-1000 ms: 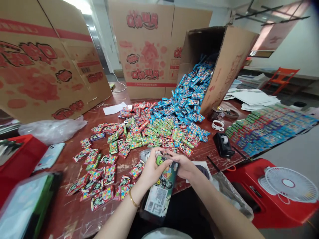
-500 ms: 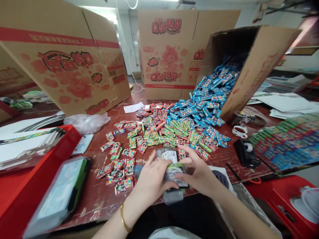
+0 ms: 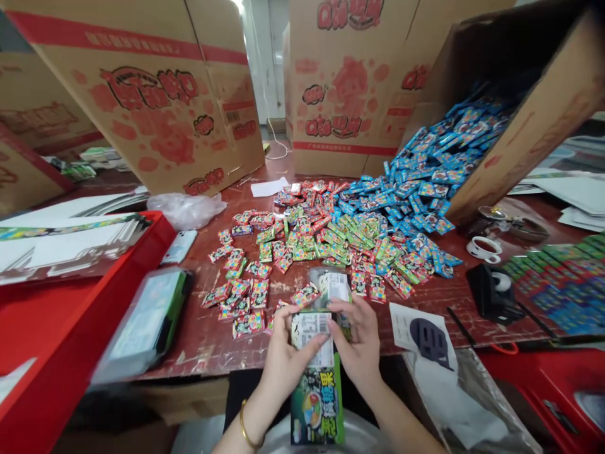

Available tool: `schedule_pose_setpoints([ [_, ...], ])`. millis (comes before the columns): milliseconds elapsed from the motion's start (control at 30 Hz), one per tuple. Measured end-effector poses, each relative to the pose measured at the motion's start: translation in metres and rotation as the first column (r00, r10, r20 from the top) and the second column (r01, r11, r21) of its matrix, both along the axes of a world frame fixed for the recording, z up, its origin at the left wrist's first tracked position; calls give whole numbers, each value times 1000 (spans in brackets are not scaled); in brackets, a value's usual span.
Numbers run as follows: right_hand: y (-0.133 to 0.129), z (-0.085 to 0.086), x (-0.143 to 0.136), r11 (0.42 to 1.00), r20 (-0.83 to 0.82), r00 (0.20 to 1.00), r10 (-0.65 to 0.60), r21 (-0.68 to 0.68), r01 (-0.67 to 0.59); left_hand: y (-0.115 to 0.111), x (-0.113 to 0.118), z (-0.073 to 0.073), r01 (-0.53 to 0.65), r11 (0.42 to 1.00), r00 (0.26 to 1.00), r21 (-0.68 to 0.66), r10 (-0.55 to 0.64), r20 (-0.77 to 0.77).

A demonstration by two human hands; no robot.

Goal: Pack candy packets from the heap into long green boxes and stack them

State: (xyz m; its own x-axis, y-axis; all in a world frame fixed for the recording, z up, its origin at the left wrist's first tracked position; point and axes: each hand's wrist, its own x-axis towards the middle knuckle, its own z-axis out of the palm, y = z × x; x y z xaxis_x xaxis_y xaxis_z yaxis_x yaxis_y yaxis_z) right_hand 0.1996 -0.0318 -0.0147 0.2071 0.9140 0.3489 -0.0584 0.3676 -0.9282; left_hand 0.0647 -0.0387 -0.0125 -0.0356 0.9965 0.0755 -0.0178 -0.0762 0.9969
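A green-and-black candy package [image 3: 316, 403] with a white label panel stands lengthways between my hands, close to my body. My left hand [image 3: 289, 356] grips its left side, thumb lying over the label. My right hand [image 3: 357, 340] is closed at its upper right edge, with the thumb on the label. Clear plastic with another white label [image 3: 334, 285] shows just beyond the fingers; how it joins the package is hidden. Small red candy packets [image 3: 248, 323] lie to the left of my hands, and green candy packets [image 3: 302, 246] are heaped beyond them.
Blue candy packets [image 3: 425, 170] spill from a tipped carton [image 3: 524, 120]. Tall cartons [image 3: 165, 113] stand behind. At left are a red tray [image 3: 155, 252], a phone [image 3: 179, 246] and a plastic-wrapped pack [image 3: 142, 318]. At right are a cup [image 3: 484, 249] and tape dispenser [image 3: 494, 290].
The package has swung upright and nearer my body, so its printed front now shows. Both hands have shifted their hold along it. The view has tilted down and turned left.
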Motion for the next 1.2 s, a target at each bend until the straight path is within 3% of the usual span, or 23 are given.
schedule_pose_setpoints([
  [200,10,-11,-2,973,-205,968,147,-146,-179,-1,-4,-12,-11,997,999,-80,14,39],
  [333,6,-23,-6,895,-306,914,267,-273,-353,-8,-8,-19,-66,992,997,-106,71,44],
  [400,-2,-24,-10,896,-272,922,275,-276,-348,-12,-11,-19,-105,991,992,-80,110,60],
  [500,-13,-21,-16,956,-213,956,202,-169,-240,-15,-16,-14,-160,987,981,-17,161,107],
  [600,-16,-15,-17,963,-177,965,195,-153,-223,-16,-21,-5,-95,993,985,-73,104,137],
  [733,-5,1,-7,914,-228,935,271,-242,-324,-17,-24,10,46,973,980,-227,0,200],
  [900,8,23,7,781,-416,833,366,-349,-518,-16,-22,24,80,953,967,-293,-2,255],
  [1000,10,27,13,756,-439,824,358,-382,-531,-14,-21,24,67,938,961,-339,31,277],
  [1067,12,25,15,750,-448,826,341,-400,-526,-13,-19,23,65,943,971,-327,15,239],
  [1200,11,12,19,749,-437,846,306,-438,-497,-17,-11,17,46,988,998,-150,-40,39],
])
